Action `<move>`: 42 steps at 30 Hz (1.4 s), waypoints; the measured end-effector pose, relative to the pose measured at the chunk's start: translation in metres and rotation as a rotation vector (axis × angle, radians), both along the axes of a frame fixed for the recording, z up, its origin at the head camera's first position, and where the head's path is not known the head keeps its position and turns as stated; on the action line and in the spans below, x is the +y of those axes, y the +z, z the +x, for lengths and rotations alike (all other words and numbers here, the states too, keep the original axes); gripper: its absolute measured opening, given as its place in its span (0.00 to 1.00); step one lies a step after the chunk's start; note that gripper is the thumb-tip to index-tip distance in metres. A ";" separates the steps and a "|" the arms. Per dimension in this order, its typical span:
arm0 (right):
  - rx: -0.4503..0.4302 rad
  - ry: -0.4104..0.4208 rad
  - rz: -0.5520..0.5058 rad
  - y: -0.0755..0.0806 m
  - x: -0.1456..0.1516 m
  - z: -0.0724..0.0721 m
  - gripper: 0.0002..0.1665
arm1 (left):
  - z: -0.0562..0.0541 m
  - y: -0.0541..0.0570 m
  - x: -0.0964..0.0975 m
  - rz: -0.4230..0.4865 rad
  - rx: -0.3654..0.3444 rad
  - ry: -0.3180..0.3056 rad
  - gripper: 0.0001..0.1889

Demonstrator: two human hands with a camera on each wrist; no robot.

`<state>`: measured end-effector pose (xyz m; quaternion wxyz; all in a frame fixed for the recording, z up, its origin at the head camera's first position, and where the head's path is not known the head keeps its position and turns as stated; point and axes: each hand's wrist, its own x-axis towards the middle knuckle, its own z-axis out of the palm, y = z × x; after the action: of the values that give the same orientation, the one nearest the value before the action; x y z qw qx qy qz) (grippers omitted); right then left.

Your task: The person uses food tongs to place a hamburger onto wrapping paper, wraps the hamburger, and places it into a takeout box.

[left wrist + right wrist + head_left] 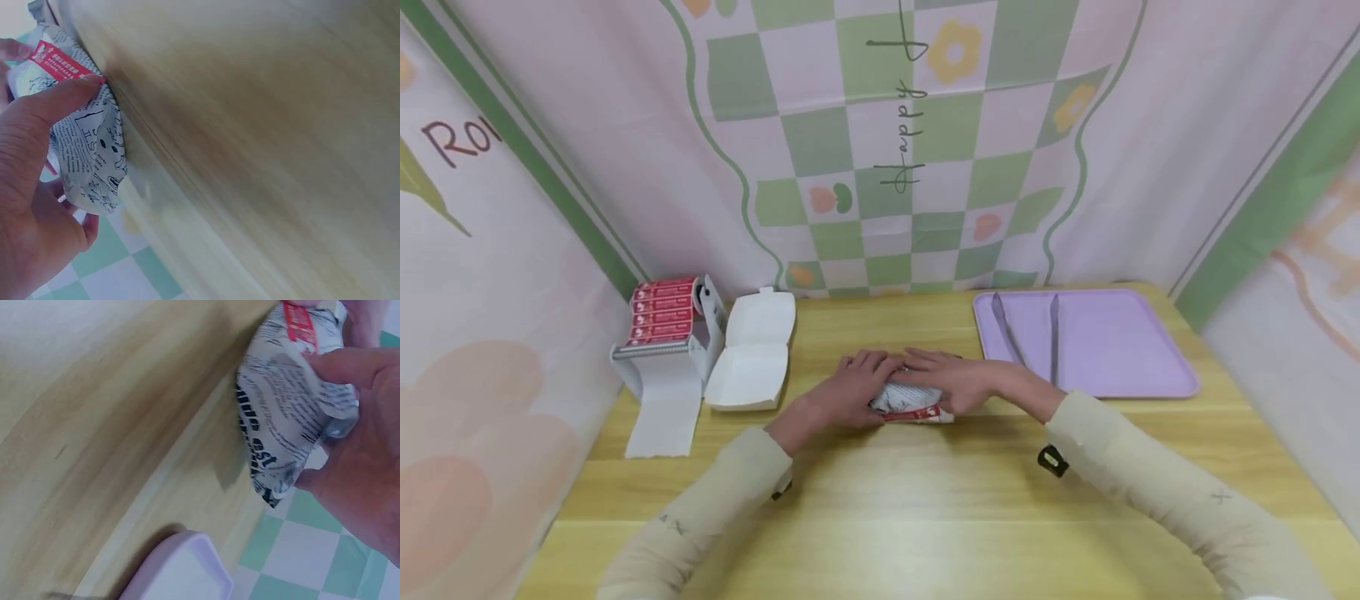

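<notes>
A small parcel [910,398] wrapped in newspaper-print paper lies between both hands at the middle of the wooden table. My left hand [853,387] holds its left side; in the left wrist view the thumb [62,100] lies on the end of a red sticker [59,62] and the fingers are behind the paper. From the right, my right hand [966,383] grips the parcel, its thumb [344,365] on the printed paper [281,406] near the sticker. Whatever is inside the wrapping is hidden.
At the back left stands a dispenser [673,354] with a roll of red stickers [662,310], its pale strip hanging forward. Beside it lies an opened white carton [748,371]. A lilac tray [1120,346] at the back right holds two slim metal utensils [1055,333].
</notes>
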<state>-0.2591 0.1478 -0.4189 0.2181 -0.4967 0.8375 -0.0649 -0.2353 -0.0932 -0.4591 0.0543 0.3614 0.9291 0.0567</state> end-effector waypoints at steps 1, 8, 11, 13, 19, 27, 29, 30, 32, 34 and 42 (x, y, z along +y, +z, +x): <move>-0.017 -0.013 -0.012 0.001 0.001 0.001 0.52 | 0.001 0.000 0.000 -0.004 -0.002 0.005 0.49; 0.041 -0.075 -0.108 0.000 0.006 0.015 0.47 | 0.009 0.000 0.005 -0.019 -0.009 0.039 0.52; 0.148 -0.087 -0.105 -0.004 0.007 0.020 0.48 | 0.011 0.000 0.008 -0.028 0.006 0.044 0.52; 0.199 -0.095 -0.104 -0.007 0.009 0.021 0.47 | 0.011 0.000 0.008 -0.022 0.005 0.042 0.51; 0.177 -0.162 -0.149 -0.007 0.024 0.023 0.50 | 0.014 0.003 -0.003 -0.023 -0.055 0.057 0.53; 0.208 -0.280 -0.288 -0.008 0.033 0.025 0.53 | 0.018 -0.001 0.003 0.025 -0.012 0.094 0.53; 0.231 -0.289 -0.299 -0.011 0.030 0.024 0.52 | 0.016 -0.002 0.013 0.021 0.017 0.098 0.53; 0.241 -0.286 -0.298 -0.012 0.028 0.023 0.51 | 0.015 -0.002 0.017 0.014 0.026 0.100 0.53; 0.252 -0.270 -0.289 -0.014 0.023 0.021 0.49 | 0.014 -0.002 0.024 0.008 0.021 0.110 0.52; 0.263 -0.252 -0.273 -0.016 0.020 0.019 0.46 | 0.012 0.000 0.027 -0.004 -0.004 0.118 0.52; 0.225 -0.217 -0.300 -0.016 0.024 0.013 0.42 | 0.007 0.009 0.016 0.045 -0.144 0.052 0.50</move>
<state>-0.2458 0.1717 -0.4353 0.0387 -0.4346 0.8861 -0.1562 -0.2285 -0.0769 -0.4497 0.1113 0.3333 0.9304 0.1046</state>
